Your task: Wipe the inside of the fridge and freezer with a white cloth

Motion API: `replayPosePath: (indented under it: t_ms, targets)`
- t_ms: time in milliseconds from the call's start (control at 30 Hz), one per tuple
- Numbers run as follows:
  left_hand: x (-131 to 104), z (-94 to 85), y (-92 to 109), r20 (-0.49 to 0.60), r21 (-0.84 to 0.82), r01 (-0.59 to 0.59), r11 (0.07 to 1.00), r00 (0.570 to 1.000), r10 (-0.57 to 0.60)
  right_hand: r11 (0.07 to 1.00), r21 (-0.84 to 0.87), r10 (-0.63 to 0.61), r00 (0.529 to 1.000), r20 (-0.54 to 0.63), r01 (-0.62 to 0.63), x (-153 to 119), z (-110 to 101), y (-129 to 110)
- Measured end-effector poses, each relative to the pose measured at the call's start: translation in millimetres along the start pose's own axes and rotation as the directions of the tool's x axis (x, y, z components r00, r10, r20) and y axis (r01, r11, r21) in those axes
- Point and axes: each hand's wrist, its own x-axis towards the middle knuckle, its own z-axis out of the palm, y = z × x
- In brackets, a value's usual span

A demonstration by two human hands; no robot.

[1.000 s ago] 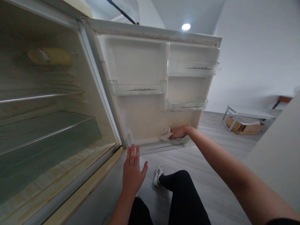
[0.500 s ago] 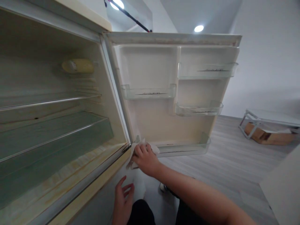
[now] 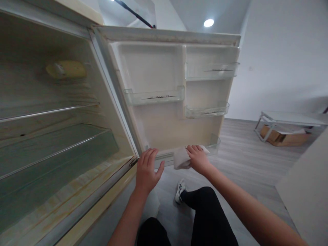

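Your right hand presses a white cloth flat against the fridge door's bottom shelf, fingers clamped on it, while your open left hand braces the door's lower hinge-side corner.

I count two hands in the lower middle of the frame, a left hand and a right hand, and one white cloth under the right one. On the open fridge door in the centre I see four clear door bins: one mid-left, two at the right, and one along the bottom edge. In the fridge at the left of the frame I count two shelves. One shoe shows at lower centre, one low table and one cardboard box at the right, and one ceiling light at the top.
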Motion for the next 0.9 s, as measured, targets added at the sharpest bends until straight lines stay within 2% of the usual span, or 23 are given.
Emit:
replayPosePath:
  t_ms: [67, 133, 267, 333, 400, 500, 567, 633, 667, 733, 767, 833, 900]
  targets:
    - [12, 12.2, -1, 0.162, 0.094, -0.054, 0.994, 0.986, 0.038, 0.997, -0.003, 0.074, 0.997, 0.037, -0.074, -11, -1, 37]
    - [17, 22.2, -3, 0.251, 0.164, -0.071, 0.984, 0.968, 0.028, 0.99, -0.029, 0.139, 0.99, 0.037, -0.138, -21, -3, 72]
    - [18, 32.2, -4, 0.228, 0.224, -0.079, 0.971, 0.973, 0.027, 0.986, 0.002, 0.168, 0.986, -0.003, -0.168, -33, 2, 125]
    - [18, 33.9, -3, 0.202, 0.238, -0.086, 0.967, 0.979, 0.037, 0.988, 0.075, 0.141, 0.989, -0.039, -0.137, -38, 10, 138]
    - [18, 34.8, -1, 0.183, 0.251, -0.084, 0.964, 0.982, 0.038, 0.979, 0.17, 0.136, 0.984, -0.112, -0.116, -45, 22, 140]
    - [18, 35.2, 2, 0.16, 0.265, -0.067, 0.962, 0.987, 0.025, 0.902, 0.402, 0.275, 0.928, -0.253, -0.158, -62, 48, 123]
    - [18, 34.8, 3, 0.15, 0.273, -0.057, 0.96, 0.988, 0.016, 0.746, 0.62, 0.486, 0.835, -0.26, -0.241, -73, 66, 99]
    - [17, 33.7, 4, 0.142, 0.278, -0.049, 0.959, 0.99, 0.01, 0.465, 0.822, 0.726, 0.673, -0.142, -0.328, -78, 78, 71]
    - [16, 33.1, 4, 0.139, 0.278, -0.046, 0.959, 0.99, 0.007, 0.282, 0.895, 0.824, 0.565, -0.041, -0.346, -77, 81, 58]
    - [15, 31.4, 3, 0.14, 0.274, -0.045, 0.961, 0.99, 0.006, -0.068, 0.964, 0.91, 0.38, 0.166, -0.258, -69, 82, 38]
    - [14, 30.5, 3, 0.142, 0.27, -0.044, 0.962, 0.99, 0.006, -0.208, 0.964, 0.914, 0.319, 0.252, -0.166, -62, 80, 33]
    - [13, 28.4, 2, 0.15, 0.259, -0.04, 0.965, 0.989, 0.001, -0.392, 0.92, 0.896, 0.24, 0.375, 0.028, -46, 75, 33]
    - [12, 26.3, 2, 0.157, 0.247, -0.033, 0.968, 0.988, -0.007, -0.449, 0.882, 0.886, 0.194, 0.42, 0.143, -34, 70, 46]
